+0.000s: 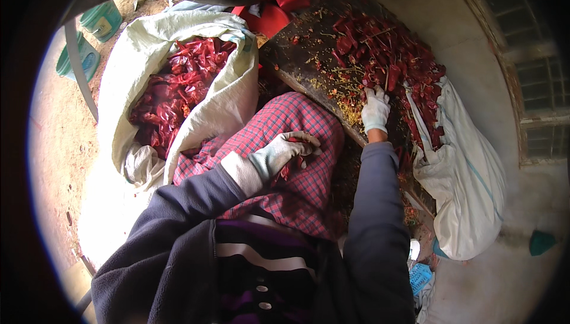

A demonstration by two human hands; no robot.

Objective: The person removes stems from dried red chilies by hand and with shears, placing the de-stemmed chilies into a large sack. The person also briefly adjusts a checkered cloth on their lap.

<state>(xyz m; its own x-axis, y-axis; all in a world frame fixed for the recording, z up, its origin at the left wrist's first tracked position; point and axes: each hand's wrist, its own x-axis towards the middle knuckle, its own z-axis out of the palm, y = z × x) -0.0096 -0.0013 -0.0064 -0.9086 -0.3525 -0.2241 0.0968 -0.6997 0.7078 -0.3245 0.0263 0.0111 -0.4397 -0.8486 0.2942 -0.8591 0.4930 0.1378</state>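
My left hand (289,150), in a pale work glove, is curled over the red checked cloth (285,114) on my lap, closed around dried red chili pieces (284,171). My right hand (376,108), in a white glove, reaches to the near edge of a heap of dried red chilies (401,56) with stems; whether its fingers grip one is too small to tell. The heap lies on a dark board (307,56) strewn with yellow seeds. To the left, an open white woven sack (236,101) holds red chili pods (178,88).
Another white woven sack (467,181) leans at the board's right end. Green plastic buckets (101,21) stand at the upper left. A red container (267,21) is behind the board. On the right is a wall with a barred window (534,79); a blue plastic basket (420,278) lies low right.
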